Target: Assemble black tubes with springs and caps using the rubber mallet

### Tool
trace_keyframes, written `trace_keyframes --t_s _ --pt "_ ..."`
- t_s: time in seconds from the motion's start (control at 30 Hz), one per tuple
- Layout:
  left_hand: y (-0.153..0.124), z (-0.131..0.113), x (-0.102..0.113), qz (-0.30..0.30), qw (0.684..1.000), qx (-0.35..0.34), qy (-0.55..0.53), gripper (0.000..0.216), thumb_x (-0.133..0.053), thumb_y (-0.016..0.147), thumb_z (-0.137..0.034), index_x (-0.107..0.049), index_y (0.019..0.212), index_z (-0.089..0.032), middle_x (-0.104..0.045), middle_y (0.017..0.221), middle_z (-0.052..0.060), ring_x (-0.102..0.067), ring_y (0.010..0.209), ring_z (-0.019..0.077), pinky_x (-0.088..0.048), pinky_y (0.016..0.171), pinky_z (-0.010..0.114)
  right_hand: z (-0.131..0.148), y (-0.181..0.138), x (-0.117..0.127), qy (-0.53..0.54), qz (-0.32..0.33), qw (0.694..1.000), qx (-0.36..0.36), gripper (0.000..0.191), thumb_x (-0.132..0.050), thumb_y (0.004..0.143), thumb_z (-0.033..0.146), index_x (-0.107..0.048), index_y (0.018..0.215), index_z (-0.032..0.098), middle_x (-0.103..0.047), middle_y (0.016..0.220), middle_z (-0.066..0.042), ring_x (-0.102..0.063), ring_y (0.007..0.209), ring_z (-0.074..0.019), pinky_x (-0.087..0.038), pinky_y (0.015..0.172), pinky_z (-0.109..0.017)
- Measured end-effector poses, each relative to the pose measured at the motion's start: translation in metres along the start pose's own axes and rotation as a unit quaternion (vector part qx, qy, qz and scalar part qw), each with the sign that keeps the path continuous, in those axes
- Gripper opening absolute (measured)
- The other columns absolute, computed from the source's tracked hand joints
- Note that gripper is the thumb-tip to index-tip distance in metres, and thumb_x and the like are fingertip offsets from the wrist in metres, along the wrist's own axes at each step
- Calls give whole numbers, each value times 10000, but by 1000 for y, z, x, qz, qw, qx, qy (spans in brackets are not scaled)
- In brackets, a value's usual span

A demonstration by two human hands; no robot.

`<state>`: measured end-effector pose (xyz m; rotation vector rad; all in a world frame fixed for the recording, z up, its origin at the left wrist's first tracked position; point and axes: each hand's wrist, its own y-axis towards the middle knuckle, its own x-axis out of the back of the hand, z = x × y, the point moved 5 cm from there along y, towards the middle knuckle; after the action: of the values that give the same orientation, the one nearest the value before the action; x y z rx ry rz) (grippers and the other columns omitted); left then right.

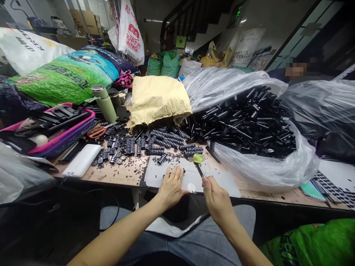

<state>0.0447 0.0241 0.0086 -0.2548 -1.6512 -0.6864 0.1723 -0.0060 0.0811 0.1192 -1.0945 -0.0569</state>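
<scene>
My right hand (215,195) is closed around a thin dark tool (200,170) that points away from me and ends in a yellow-green head (198,158). My left hand (171,186) rests on a grey mat (222,183) at the near table edge, fingers together and curled down over a small black part (181,170). Just beyond lie several black ridged cylinders (158,142) and scattered tiny black rings (130,166). To the right, a clear plastic bag holds a heap of black tubes (249,122).
A yellow sack (158,98) lies behind the cylinders. On the left stand a green flask (104,102), red scissors (97,132), a white power bank (82,160) and a pink tray (66,136) of dark parts. Another person (298,70) sits at the far right behind bags.
</scene>
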Motion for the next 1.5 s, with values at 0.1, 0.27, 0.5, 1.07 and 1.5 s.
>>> trace_keyframes --t_s 0.1,0.27,0.5,1.07,1.5 --pt "2 -8 -9 13 1000 -2 -6 655 -298 822 -442 -239 1314 -12 -286 1363 201 -167 1290 279 -129 1034 463 30 -3 -2 46 -14 997 52 414 -135 903 402 -460 745 201 -537 538 -5 -509 450 -123 -344 474 -211" --pt "8 -5 -25 22 1000 -6 -15 582 -346 803 -300 -258 1300 -10 -347 1321 202 -295 1235 275 -237 1001 432 41 -8 -49 -99 140 981 94 397 -180 906 382 -525 835 198 -631 612 -43 -580 510 -179 -289 458 -238" --pt "16 2 14 40 991 39 -125 250 -365 839 -191 -537 1015 -146 -570 853 87 -526 814 203 -449 687 321 -15 10 -19 -134 53 990 -11 397 -168 905 422 -471 770 203 -607 578 -28 -578 524 -178 -260 469 -237" --pt "30 134 25 -1 976 189 -106 229 -404 834 -190 -464 1034 -97 -564 865 113 -539 781 204 -419 666 321 -98 114 9 -46 -68 995 -59 221 -392 791 185 -578 710 97 -614 695 -121 -576 745 -189 -361 625 -297" --pt "43 34 29 32 611 317 -725 280 -673 622 -339 -508 734 -141 -403 426 -87 -305 320 30 -221 334 159 11 45 -29 259 52 962 64 873 -708 534 438 -315 1279 206 -412 1282 -132 -379 1193 -286 -363 936 -465"
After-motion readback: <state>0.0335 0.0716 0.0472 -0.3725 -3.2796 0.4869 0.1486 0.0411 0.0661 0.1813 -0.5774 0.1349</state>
